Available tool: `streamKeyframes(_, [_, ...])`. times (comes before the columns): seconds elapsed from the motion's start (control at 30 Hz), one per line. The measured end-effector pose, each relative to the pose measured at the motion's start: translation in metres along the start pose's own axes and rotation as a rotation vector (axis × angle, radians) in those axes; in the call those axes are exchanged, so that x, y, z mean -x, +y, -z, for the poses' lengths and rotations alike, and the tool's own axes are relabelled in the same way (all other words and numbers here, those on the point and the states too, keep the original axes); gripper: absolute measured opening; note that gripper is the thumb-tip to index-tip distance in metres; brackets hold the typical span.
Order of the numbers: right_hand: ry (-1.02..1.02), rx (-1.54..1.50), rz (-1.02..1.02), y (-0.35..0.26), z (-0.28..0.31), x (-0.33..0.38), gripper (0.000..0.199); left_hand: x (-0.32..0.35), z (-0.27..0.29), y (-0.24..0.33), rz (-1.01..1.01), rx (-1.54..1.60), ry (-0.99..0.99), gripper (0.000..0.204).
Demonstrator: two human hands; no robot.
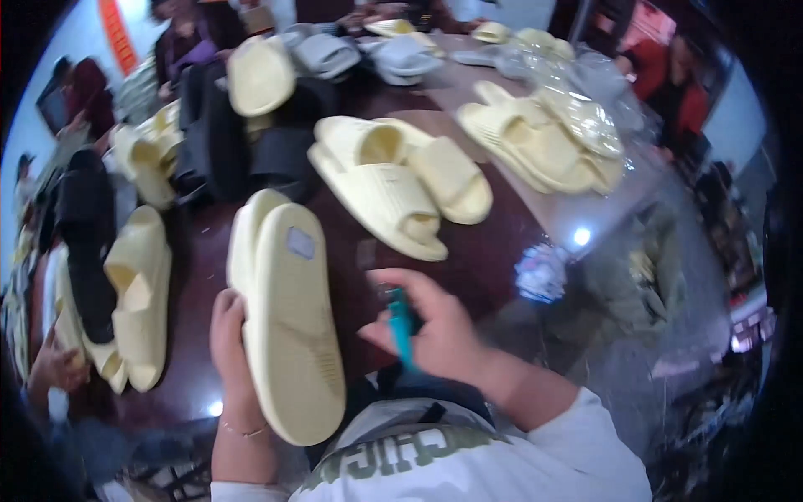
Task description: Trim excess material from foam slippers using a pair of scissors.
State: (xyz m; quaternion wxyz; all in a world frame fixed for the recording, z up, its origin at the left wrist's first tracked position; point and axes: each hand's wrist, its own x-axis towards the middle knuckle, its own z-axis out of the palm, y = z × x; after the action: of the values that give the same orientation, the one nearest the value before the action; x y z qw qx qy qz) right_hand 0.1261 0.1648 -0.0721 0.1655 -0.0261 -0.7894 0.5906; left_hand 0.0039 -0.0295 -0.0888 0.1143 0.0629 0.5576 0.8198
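Gripping pale yellow slide sandals (pixel 288 326) sole-up, left hand (pixel 232 351) fingers wrapped, right hand (pixel 435 330) fingers closed on teal tool (pixel 402 328)

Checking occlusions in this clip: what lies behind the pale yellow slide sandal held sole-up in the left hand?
The left hand grips the sandal from behind; only its fingers show. Past it lies dark tabletop and a yellow pair. The sandal's upper side and the palm are hidden.
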Motion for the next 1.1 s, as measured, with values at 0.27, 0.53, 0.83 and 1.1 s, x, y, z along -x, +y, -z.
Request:
streamKeyframes(0.27, [0.092,-0.21,0.024,0.027,-0.025,-0.032,0.043,0.011,0.014,0.006,0.215,0.162,-0.161,0.034])
streamKeyframes(0.53, [0.209,-0.151,0.018,0.025,-0.031,-0.048,0.044,0.016,0.001,0.01,0.157,0.107,-0.145,0.035])
streamKeyframes(0.83, [0.223,-0.155,0.021,0.017,-0.03,-0.045,0.044,0.018,0.004,0.009,0.101,0.044,-0.174,0.037])
streamKeyframes(1.1, [0.05,-0.156,0.044,0.015,-0.012,-0.047,0.047,0.018,0.006,0.008,0.116,0.041,-0.203,0.038])
